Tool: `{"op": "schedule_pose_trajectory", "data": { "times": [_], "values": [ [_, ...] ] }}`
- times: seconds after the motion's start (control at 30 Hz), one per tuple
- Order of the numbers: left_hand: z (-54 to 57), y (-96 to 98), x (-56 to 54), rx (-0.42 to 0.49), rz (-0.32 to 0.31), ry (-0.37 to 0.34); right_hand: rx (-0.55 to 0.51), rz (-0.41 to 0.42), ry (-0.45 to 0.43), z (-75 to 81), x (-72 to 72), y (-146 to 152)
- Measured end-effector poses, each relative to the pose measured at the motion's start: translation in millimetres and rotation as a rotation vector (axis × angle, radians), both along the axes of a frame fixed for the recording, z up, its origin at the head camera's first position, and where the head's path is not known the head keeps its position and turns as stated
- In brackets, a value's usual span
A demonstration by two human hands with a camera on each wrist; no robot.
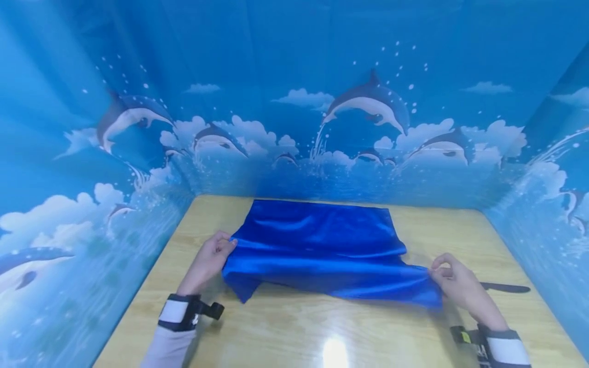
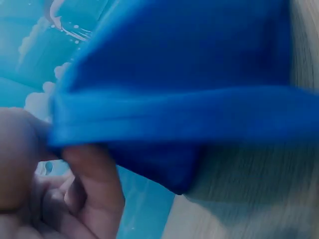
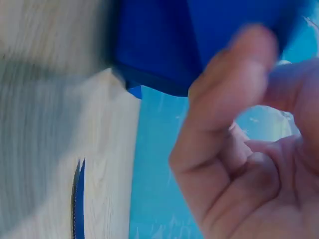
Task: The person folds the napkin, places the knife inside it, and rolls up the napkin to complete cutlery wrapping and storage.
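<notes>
A shiny blue cloth (image 1: 317,230) spreads across the middle of the table, its far part lying flat and its near part lifted in a fold. My left hand (image 1: 213,255) pinches the cloth's left edge between thumb and fingers. In the left wrist view, the raised edge of the cloth (image 2: 174,117) runs off to the right from those fingers (image 2: 97,179). Over on the right, my right hand (image 1: 457,283) pinches the near right corner. The right wrist view shows the cloth (image 3: 154,45) hanging from thumb and index finger (image 3: 224,84).
A dark-handled knife (image 1: 506,288) lies on the wooden table (image 1: 276,337) beyond my right hand, its blade partly hidden behind it. Blue curtains (image 1: 294,102) printed with dolphins rise along the back and both sides of the table.
</notes>
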State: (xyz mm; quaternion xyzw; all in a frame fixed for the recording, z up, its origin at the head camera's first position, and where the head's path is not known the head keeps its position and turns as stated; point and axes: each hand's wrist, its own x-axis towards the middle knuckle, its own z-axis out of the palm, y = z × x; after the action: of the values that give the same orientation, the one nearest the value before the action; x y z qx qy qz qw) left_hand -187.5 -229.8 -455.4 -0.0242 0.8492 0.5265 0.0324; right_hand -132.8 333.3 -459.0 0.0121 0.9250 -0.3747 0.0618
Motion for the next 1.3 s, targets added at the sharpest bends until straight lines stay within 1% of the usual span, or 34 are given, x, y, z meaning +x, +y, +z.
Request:
{"op": "schedule_pose_trajectory", "data": {
  "times": [0.07, 0.13, 0.2, 0.23, 0.27, 0.3, 0.33, 0.4, 0.47, 0.5, 0.57, 0.63, 0.67, 0.7, 0.77, 0.83, 0.97, 1.0, 1.07, 1.17, 1.23, 1.27, 1.3],
  "values": [
    [-2.3, -2.4, 3.6, -0.085, -0.019, -0.017, -0.066, 0.035, -0.072, 1.4, 6.8, 4],
    [-8.1, -5.6, 9.0, -0.191, -0.044, -0.033, -0.102, 0.105, -0.165, -1.2, 13.3, 8],
    [-15.1, -10.1, 16.5, -0.297, -0.068, -0.059, -0.073, 0.159, -0.242, -6.5, 19.6, 12],
    [-17.8, -12.3, 20.4, -0.334, -0.074, -0.077, -0.028, 0.179, -0.257, -9.5, 21.6, 13],
    [-20.1, -14.4, 24.0, -0.373, -0.074, -0.085, 0.016, 0.194, -0.254, -12.2, 23.0, 14],
    [-21.7, -15.9, 26.9, -0.4, -0.074, -0.087, 0.053, 0.2, -0.217, -15.1, 23.7, 13],
    [-21.8, -16.6, 28.2, -0.42, -0.075, -0.079, 0.094, 0.189, -0.163, -16.4, 23.8, 11],
    [-21.8, -14.8, 28.2, -0.453, -0.088, -0.033, 0.158, 0.19, 0.008, -18.4, 20.9, 3],
    [-22.1, -8.8, 25.3, -0.493, -0.15, 0.034, 0.181, 0.234, 0.182, -20.0, 15.1, -10],
    [-22.4, -4.6, 23.8, -0.508, -0.187, 0.048, 0.196, 0.261, 0.25, -21.1, 11.5, -18],
    [-25.1, 4.5, 20.7, -0.537, -0.262, 0.045, 0.229, 0.323, 0.311, -23.9, 3.1, -33],
    [-28.7, 13.3, 17.7, -0.577, -0.336, 0.026, 0.256, 0.374, 0.295, -27.9, -4.7, -45],
    [-30.4, 17.2, 16.5, -0.592, -0.357, 0.011, 0.27, 0.382, 0.266, -29.8, -7.7, -50],
    [-31.8, 20.7, 15.1, -0.608, -0.371, -0.003, 0.285, 0.387, 0.24, -31.8, -10.2, -54],
    [-34.0, 25.7, 11.5, -0.629, -0.398, -0.005, 0.313, 0.382, 0.184, -35.2, -13.1, -57],
    [-34.3, 28.7, 8.2, -0.618, -0.415, -0.01, 0.34, 0.366, 0.136, -37.2, -14.7, -57],
    [-34.1, 28.9, 4.4, -0.58, -0.425, -0.035, 0.389, 0.358, 0.089, -34.7, -17.1, -55],
    [-33.6, 27.7, 5.2, -0.567, -0.421, -0.035, 0.39, 0.357, 0.091, -34.5, -17.7, -54],
    [-32.3, 23.3, 10.1, -0.532, -0.392, -0.047, 0.378, 0.349, 0.103, -33.9, -15.9, -52],
    [-27.8, 9.1, 26.0, -0.459, -0.299, -0.089, 0.358, 0.288, 0.097, -34.6, -5.1, -44],
    [-24.2, -4.6, 40.7, -0.417, -0.226, -0.147, 0.328, 0.22, 0.032, -31.2, 6.7, -36],
    [-22.7, -11.9, 48.3, -0.395, -0.198, -0.178, 0.318, 0.186, -0.015, -29.2, 13.0, -32],
    [-21.9, -19.3, 55.5, -0.372, -0.187, -0.204, 0.301, 0.164, -0.057, -27.2, 19.0, -28]
  ]
}}
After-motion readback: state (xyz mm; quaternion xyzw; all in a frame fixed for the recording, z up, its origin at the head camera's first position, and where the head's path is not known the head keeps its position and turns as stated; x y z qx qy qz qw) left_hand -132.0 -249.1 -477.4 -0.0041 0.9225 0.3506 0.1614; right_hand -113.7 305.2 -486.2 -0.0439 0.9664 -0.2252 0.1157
